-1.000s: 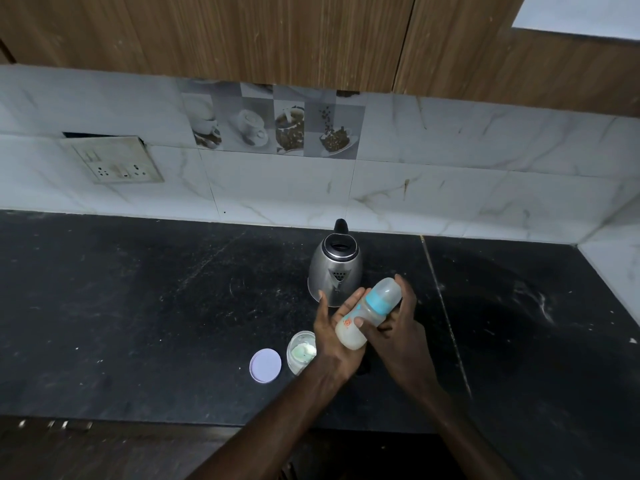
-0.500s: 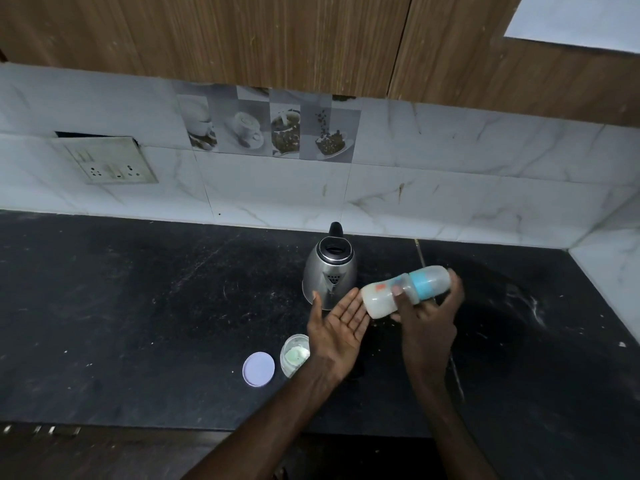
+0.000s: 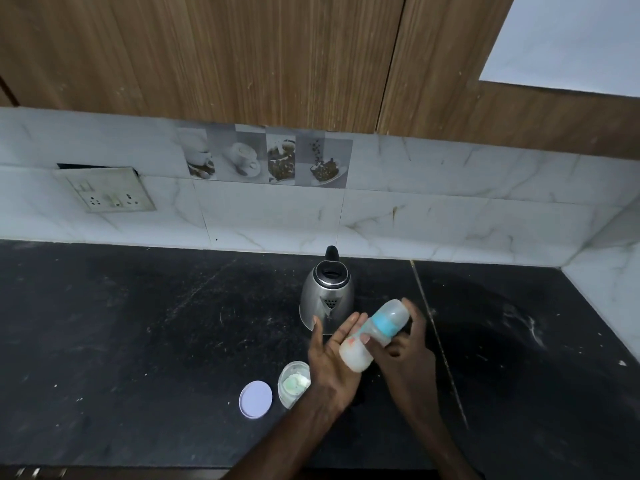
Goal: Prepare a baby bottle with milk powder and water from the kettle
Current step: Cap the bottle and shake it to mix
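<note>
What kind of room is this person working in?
Most likely a home kitchen: a dark stone counter under wooden cabinets, an electric kettle, and wall tiles printed with coffee cups.

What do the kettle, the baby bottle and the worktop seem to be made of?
The kettle looks like polished stainless steel: grey, reflective body; its lid and handle are black, probably plastic. The baby bottle seems cloudy translucent plastic with a blue collar. The worktop looks like dark speckled stone, faintly glossy.
</note>
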Motion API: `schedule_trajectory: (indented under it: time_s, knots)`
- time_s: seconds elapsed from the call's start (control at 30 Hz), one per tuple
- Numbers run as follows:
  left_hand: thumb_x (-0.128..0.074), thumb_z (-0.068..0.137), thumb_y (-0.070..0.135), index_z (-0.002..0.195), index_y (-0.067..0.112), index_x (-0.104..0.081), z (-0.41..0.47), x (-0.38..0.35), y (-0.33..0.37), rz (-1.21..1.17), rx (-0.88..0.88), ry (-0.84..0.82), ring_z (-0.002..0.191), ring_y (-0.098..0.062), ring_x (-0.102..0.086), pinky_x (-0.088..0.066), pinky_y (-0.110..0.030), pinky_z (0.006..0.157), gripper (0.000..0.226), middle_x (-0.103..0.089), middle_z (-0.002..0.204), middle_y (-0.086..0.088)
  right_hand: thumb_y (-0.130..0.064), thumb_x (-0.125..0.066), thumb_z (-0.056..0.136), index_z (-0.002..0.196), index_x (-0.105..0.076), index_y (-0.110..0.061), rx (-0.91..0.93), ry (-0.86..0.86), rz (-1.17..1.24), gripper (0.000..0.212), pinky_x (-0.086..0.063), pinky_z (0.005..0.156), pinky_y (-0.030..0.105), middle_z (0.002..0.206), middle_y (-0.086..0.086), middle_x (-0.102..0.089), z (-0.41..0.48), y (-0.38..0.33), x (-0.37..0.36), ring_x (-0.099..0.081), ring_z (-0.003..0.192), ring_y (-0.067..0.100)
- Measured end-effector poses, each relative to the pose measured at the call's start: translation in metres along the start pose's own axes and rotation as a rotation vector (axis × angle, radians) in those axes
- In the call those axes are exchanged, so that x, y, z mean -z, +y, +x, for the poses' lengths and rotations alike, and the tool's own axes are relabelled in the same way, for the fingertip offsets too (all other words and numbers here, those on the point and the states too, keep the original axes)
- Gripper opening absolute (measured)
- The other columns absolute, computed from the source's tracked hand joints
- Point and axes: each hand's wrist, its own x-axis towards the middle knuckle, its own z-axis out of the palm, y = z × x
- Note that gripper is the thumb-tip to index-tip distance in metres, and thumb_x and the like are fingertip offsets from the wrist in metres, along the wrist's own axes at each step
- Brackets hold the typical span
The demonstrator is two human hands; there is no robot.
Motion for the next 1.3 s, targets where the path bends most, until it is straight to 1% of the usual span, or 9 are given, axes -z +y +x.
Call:
schedule_trajectory:
  time_s: [0.17, 0.27, 0.43, 0.57, 0.73, 0.87, 1.0, 1.17, 1.3]
  knots:
    - [-0.053, 0.091, 0.071, 0.140, -0.002, -0.061, -0.001, -0.004, 0.002, 0.038, -0.029, 0.022, 0.131, -0.033, -0.065, -0.050, -0.043, 0.109, 0.088, -0.066, 0.141, -0.019, -0.034, -0.087, 0.084, 0.145, -0.029, -0.065, -0.028, 0.139, 0.108, 0.090, -0.066, 0.084, 0.045, 0.104, -0.020, -0.071, 0.006, -0.004, 0.000, -0.075, 0.092, -0.003]
    - [-0.055, 0.092, 0.069, 0.138, -0.003, -0.061, 0.000, -0.006, 0.001, -0.027, 0.006, 0.000, 0.136, -0.039, -0.059, -0.041, -0.051, 0.120, 0.086, -0.064, 0.142, -0.022, -0.034, -0.090, 0.078, 0.149, -0.032, -0.054, 0.018, -0.023, 0.033, 0.094, -0.065, 0.079, 0.031, 0.099, -0.017, -0.078, -0.002, -0.004, -0.003, -0.077, 0.087, 0.003]
    - [-0.053, 0.090, 0.071, 0.141, -0.002, -0.059, 0.001, -0.009, 0.002, 0.002, -0.026, 0.008, 0.135, -0.034, -0.061, -0.044, -0.044, 0.116, 0.089, -0.065, 0.141, -0.021, -0.025, -0.088, 0.083, 0.144, -0.030, -0.064, 0.035, 0.198, 0.171, 0.093, -0.062, 0.076, 0.017, 0.107, -0.028, -0.075, 0.005, -0.005, -0.002, -0.076, 0.095, -0.004]
    - [-0.056, 0.091, 0.069, 0.138, -0.003, -0.061, 0.002, -0.012, -0.001, -0.044, 0.020, 0.013, 0.140, -0.043, -0.054, -0.032, -0.053, 0.127, 0.086, -0.063, 0.142, -0.027, -0.036, -0.089, 0.075, 0.145, -0.033, -0.060, 0.060, -0.041, 0.075, 0.093, -0.062, 0.075, 0.020, 0.104, -0.023, -0.078, -0.002, -0.008, -0.004, -0.078, 0.087, 0.003]
    - [-0.056, 0.083, 0.073, 0.137, 0.001, -0.065, 0.001, -0.011, -0.001, 0.071, -0.032, 0.037, 0.138, -0.032, -0.057, -0.037, -0.042, 0.124, 0.090, -0.068, 0.138, -0.019, -0.030, -0.089, 0.081, 0.151, -0.031, -0.056, 0.114, 0.265, 0.171, 0.094, -0.061, 0.076, 0.015, 0.110, -0.037, -0.071, 0.010, -0.007, 0.005, -0.074, 0.098, -0.006]
    - [-0.055, 0.091, 0.069, 0.138, -0.004, -0.061, -0.001, -0.015, -0.004, -0.001, -0.003, 0.027, 0.139, -0.039, -0.055, -0.033, -0.049, 0.127, 0.087, -0.064, 0.141, -0.025, -0.031, -0.091, 0.077, 0.149, -0.036, -0.052, 0.089, 0.062, 0.070, 0.093, -0.062, 0.075, 0.020, 0.104, -0.022, -0.078, -0.001, -0.002, 0.002, -0.078, 0.087, 0.000]
    - [-0.052, 0.089, 0.073, 0.137, 0.002, -0.065, -0.004, -0.012, -0.004, 0.079, -0.046, 0.024, 0.133, -0.028, -0.063, -0.043, -0.040, 0.118, 0.087, -0.067, 0.141, -0.016, -0.050, -0.085, 0.077, 0.153, -0.032, -0.053, 0.103, 0.371, 0.217, 0.093, -0.059, 0.076, 0.011, 0.115, -0.041, -0.067, 0.000, 0.002, 0.010, -0.070, 0.101, -0.014]
    - [-0.053, 0.093, 0.070, 0.138, -0.003, -0.061, -0.004, -0.006, -0.011, 0.016, -0.006, 0.049, 0.136, -0.038, -0.058, -0.038, -0.050, 0.123, 0.086, -0.065, 0.140, -0.024, -0.033, -0.090, 0.076, 0.148, -0.034, -0.055, 0.090, 0.094, 0.026, 0.094, -0.062, 0.073, 0.017, 0.104, -0.020, -0.076, -0.013, 0.000, 0.003, -0.077, 0.086, -0.002]
    - [-0.054, 0.085, 0.074, 0.138, 0.002, -0.064, -0.006, -0.001, -0.011, 0.102, -0.038, 0.067, 0.124, -0.027, -0.069, -0.044, -0.040, 0.118, 0.091, -0.070, 0.136, -0.016, -0.039, -0.084, 0.080, 0.152, -0.030, -0.051, 0.102, 0.333, 0.153, 0.091, -0.061, 0.075, 0.013, 0.109, -0.035, -0.069, -0.002, -0.004, 0.009, -0.073, 0.100, -0.007]
